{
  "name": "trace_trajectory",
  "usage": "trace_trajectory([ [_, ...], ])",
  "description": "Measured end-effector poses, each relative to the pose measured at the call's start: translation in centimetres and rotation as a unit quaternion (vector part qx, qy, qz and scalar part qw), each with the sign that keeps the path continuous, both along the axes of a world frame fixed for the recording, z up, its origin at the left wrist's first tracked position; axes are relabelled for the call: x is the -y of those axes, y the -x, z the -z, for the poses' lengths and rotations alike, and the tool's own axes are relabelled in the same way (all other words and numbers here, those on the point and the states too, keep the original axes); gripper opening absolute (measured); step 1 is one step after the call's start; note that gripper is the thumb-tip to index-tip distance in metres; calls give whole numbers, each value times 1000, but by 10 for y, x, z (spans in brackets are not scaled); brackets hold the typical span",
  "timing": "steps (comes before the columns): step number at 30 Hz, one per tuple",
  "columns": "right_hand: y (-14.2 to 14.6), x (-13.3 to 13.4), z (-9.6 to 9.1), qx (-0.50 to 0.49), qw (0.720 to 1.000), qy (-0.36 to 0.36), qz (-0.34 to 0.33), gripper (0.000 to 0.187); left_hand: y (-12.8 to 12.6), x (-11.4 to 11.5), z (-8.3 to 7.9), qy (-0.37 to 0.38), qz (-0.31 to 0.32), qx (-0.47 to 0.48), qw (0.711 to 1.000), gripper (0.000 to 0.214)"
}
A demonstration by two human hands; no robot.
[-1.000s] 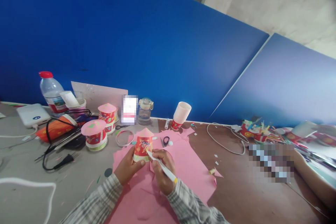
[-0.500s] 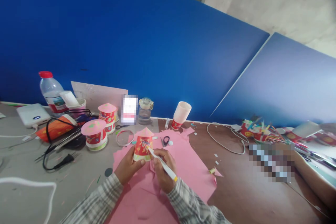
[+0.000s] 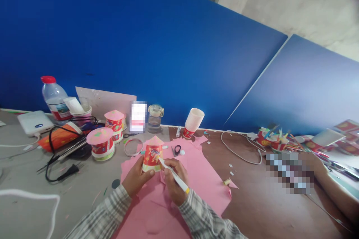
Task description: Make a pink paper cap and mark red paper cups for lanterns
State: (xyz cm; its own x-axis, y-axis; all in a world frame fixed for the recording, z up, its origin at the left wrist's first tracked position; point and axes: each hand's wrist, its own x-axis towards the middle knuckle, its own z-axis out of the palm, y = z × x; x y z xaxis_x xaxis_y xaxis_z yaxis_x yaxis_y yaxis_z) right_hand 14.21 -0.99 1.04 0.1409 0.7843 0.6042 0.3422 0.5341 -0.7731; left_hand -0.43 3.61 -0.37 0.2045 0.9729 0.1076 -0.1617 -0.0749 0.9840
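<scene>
My left hand (image 3: 138, 179) is closed around the lower side of an upside-down red paper cup (image 3: 151, 157), thumb across its rim. A pink paper cone (image 3: 155, 141) tops the cup. My right hand (image 3: 177, 181) grips a white marker (image 3: 179, 182) with a yellow end, its tip at the cup's printed side. Whether the tip touches is too small to tell. Under both hands lies a large pink paper sheet (image 3: 202, 186) with ragged edges. Scissors (image 3: 176, 151) with dark handles rest on it beyond my right hand.
Two decorated cups (image 3: 101, 147) (image 3: 114, 123) stand at left. Behind are a lidded glass jar (image 3: 155, 119) and a stack of white cups (image 3: 194, 119). A black plug cable (image 3: 67, 172) lies left. At right, another person's arm (image 3: 333, 183) rests on the table.
My hands, the cup and the marker look almost unmoved. The other person's arm at the right has shifted slightly.
</scene>
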Motion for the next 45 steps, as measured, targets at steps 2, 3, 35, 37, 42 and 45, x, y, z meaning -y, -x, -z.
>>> trace_trajectory([
  [2, 0, 0, 0, 0, 1000, -2, -2, 14, 0, 0, -1, -3, -2, -4, 1000, 53],
  [3, 0, 0, 0, 1, 1000, -4, -6, 13, 0, 0, -1, -4, -3, -6, 1000, 53],
  [35, -6, -1, 2, 3, 1000, 17, -10, 14, -1, 3, -5, -8, -3, -9, 1000, 53],
  [37, -7, -1, 2, 3, 1000, 16, -11, 14, -1, 3, -6, -8, -3, -7, 1000, 54],
  [42, -7, 0, 1, 8, 1000, 12, -19, 15, -1, 2, -5, -12, 4, -5, 1000, 51],
  [45, -6, 1, 0, 9, 1000, 11, -22, 14, 0, 2, -4, -13, 7, -5, 1000, 51],
])
